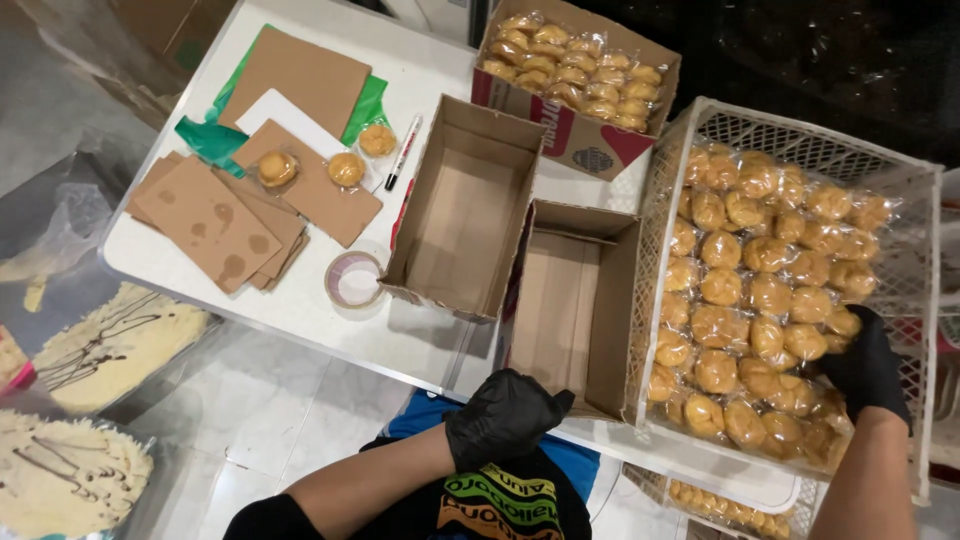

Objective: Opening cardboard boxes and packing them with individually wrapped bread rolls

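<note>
My left hand [505, 418], in a black glove, rests curled at the near edge of an empty open cardboard box [572, 300] and holds nothing I can see. My right hand [868, 365], also gloved in black, reaches into a white plastic crate [925, 260] and lies on the near right side of a heap of wrapped golden pastries [760, 300]. Whether its fingers grip a pastry is hidden. A second empty cardboard box [462, 205] stands left of the first. At the back, a third box [575, 75] is filled with wrapped pastries.
On the white table [300, 300] lie flat cardboard sheets [215, 220], three loose wrapped pastries [345, 168], a marker pen [403, 152], a tape roll [354, 279] and a green plastic bag [210, 138]. Bagged cakes [100, 350] sit on the floor at left. Another pastry crate [730, 505] stands below.
</note>
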